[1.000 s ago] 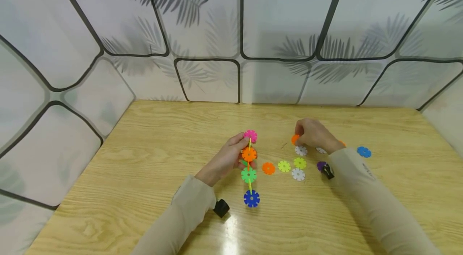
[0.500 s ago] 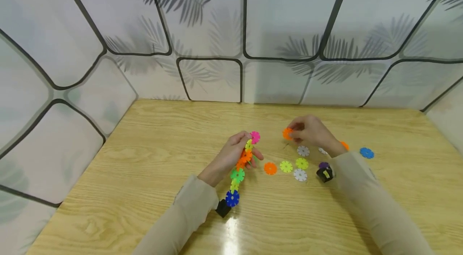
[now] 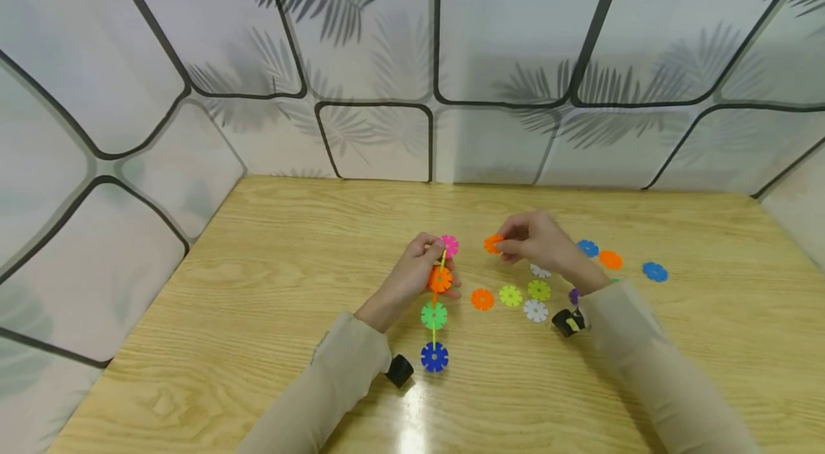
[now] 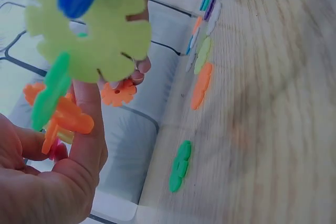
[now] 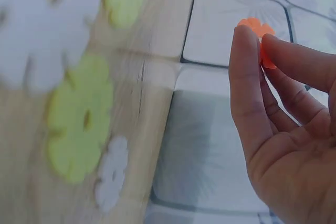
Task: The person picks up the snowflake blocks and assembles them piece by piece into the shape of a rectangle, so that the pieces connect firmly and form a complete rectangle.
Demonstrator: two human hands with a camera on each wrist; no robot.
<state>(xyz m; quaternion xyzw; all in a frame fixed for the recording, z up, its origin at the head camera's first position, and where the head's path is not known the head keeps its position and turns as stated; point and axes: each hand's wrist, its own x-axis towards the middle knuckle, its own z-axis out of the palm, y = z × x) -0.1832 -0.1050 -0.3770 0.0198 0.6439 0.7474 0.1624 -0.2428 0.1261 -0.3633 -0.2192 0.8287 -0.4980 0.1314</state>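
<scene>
My left hand [image 3: 409, 275] pinches the upper end of a chain of slotted interlocking discs, near a pink disc [image 3: 449, 245]. Below the fingers run an orange disc [image 3: 441, 279], a light green disc [image 3: 434, 315] and a dark blue disc [image 3: 435, 357], with thinner edge-on links between them. Close up in the left wrist view, a yellow-green disc [image 4: 115, 45] of the chain covers part of the hand. Thumb and fingers of my right hand [image 3: 538, 243] pinch a loose orange disc [image 5: 256, 27], held a short gap to the right of the pink one.
Loose discs lie right of the chain on the wooden table [image 3: 290, 239]: orange [image 3: 482, 299], yellow [image 3: 511, 296], white [image 3: 536, 311], purple [image 3: 575, 296] and blue [image 3: 655, 271] among them. A green disc [image 4: 180, 166] lies near the left hand. A patterned wall [image 3: 490, 146] stands behind.
My right hand has moved left with the orange disc, closer to the chain, uncovering a blue and an orange disc on the table. The chain turned and swung left, then back to hanging nearly straight.
</scene>
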